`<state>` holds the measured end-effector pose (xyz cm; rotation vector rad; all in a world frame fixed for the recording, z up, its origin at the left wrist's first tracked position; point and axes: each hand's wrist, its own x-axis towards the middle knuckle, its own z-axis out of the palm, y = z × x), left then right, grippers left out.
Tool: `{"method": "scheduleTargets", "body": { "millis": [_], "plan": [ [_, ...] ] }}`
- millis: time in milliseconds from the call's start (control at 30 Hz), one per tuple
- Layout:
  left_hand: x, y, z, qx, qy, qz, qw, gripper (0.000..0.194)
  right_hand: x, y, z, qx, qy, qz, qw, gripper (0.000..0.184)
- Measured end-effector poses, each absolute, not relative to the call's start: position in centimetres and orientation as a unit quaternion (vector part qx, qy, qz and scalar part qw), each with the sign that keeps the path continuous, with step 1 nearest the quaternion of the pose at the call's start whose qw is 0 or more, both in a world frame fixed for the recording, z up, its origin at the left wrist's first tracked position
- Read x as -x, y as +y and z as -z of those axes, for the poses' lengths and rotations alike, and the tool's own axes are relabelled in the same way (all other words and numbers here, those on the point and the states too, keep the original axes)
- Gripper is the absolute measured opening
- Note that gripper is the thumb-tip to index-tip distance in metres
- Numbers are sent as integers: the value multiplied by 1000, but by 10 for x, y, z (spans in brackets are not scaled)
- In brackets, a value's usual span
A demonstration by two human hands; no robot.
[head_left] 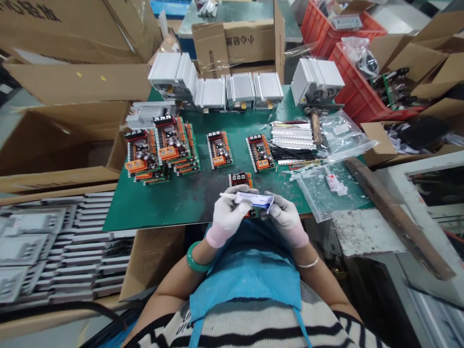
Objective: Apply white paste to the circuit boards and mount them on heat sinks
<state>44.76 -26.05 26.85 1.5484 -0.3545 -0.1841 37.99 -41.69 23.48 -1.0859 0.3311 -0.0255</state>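
Observation:
Between my two gloved hands is a white and blue squeeze tube [253,199], lying sideways with its narrow white nozzle to the left. My left hand [230,215] wraps round the nozzle half. The fingers of my right hand [284,215] pinch its flat, crumpled end. Just behind the tube lies a circuit board [240,179] with a dark red terminal block, partly hidden by my hands. Two similar boards lie farther back, one circuit board [220,150] at the centre and another circuit board [260,152] to its right.
Stacked circuit boards [159,150] occupy the left of the green table [174,205]. Finned heatsinks [239,92] line the back. At right are metal strips [293,135], a hammer [316,126], plastic bags [319,193] and a long wooden bar [398,217]. Cardboard boxes [72,130] and red crates [348,82] surround the table.

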Motion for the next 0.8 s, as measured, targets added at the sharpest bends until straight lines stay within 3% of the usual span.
{"method": "scheduleTargets", "body": {
  "millis": [200,300,400,567,800],
  "plan": [
    [-447,-258,-265,-765,-255,82,586,26,-379,-406,-234,524,183,46,831,54],
    [-462,-253,-265,-786,-328,64,520,43,-376,-411,-235,515,202,70,830,52],
    [-485,-248,-263,-853,-305,-16,423,63,-375,-425,-238,500,228,133,825,50],
    [-512,-251,-254,-919,-291,-40,264,35,-376,-440,-238,538,227,208,785,40],
    [-510,-247,-254,-905,-317,21,284,15,-374,-435,-236,598,208,267,727,35]
  ]
}}
